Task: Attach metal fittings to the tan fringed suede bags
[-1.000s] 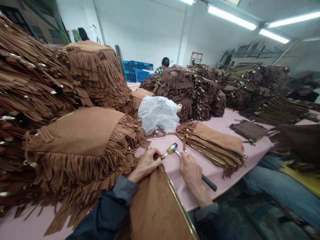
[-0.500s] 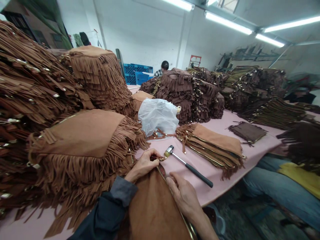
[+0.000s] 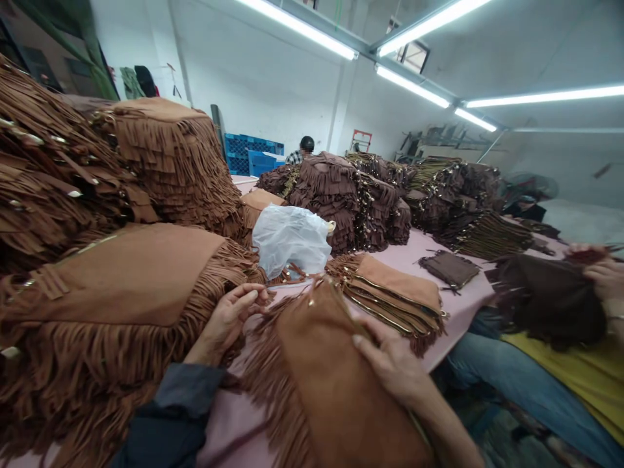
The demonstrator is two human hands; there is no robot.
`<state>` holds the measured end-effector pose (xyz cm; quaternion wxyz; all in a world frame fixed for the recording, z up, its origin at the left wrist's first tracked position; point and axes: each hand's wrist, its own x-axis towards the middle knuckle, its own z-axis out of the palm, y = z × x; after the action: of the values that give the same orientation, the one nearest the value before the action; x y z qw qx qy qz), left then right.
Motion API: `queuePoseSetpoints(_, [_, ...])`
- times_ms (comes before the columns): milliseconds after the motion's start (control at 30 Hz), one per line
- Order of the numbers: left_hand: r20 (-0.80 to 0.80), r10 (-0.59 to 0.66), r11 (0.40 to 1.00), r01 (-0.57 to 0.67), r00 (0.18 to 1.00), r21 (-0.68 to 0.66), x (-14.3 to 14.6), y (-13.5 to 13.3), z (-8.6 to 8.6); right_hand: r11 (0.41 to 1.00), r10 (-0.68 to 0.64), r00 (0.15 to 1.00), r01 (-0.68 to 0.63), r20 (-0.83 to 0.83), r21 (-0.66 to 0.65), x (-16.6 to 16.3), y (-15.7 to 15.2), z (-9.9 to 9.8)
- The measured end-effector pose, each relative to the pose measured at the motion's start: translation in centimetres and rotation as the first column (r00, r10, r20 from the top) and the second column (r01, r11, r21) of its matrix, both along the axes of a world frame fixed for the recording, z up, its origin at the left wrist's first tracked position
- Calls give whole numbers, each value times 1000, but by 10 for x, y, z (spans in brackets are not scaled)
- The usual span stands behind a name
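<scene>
A tan suede fringed bag (image 3: 326,370) with a gold trim edge is raised off the pink table (image 3: 419,260) in front of me. My right hand (image 3: 390,364) is closed on its right edge. My left hand (image 3: 231,318) sits just left of the bag's fringe, beside a big stack of tan fringed bags (image 3: 127,279). Its fingers are loosely curled and apart, and nothing shows in them. The raised bag hides the table surface behind it.
A white plastic bag (image 3: 291,239) and a small pile of tan bags (image 3: 390,292) lie beyond. Tall stacks of brown fringed bags (image 3: 341,195) cover the far table. At right a co-worker's hand (image 3: 604,273) holds a dark brown bag (image 3: 546,299). Another person sits far back.
My right hand let go of the hammer and took the bag's edge. The bag has been lifted and turned, fringe now to the left. The hammer is out of sight.
</scene>
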<state>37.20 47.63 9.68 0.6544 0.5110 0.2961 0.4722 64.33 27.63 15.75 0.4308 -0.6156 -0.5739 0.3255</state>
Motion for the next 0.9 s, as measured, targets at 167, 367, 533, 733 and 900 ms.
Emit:
queuePoseSetpoints(167, [-310, 110, 987, -66, 944, 147, 12, 3, -13, 815, -554, 655, 299, 514, 497, 89, 7, 88])
queuePoseSetpoints(367, [-540, 131, 890, 141, 831, 433, 26, -3, -22, 702, -709, 158, 248, 687, 667, 140, 62, 90])
queuePoseSetpoints(533, [-513, 169, 911, 66, 841, 408, 20, -1, -28, 924, -319, 298, 308, 900, 226, 153, 92, -37])
queuePoseSetpoints(733, [-441, 195, 944, -46, 876, 326, 20, 6, -42, 918, -258, 293, 371, 920, 140, 143, 106, -101])
queuePoseSetpoints(900, [-434, 184, 949, -45, 882, 311, 22, 5, -45, 985, -173, 647, 135, 743, 111, 48, 146, -59])
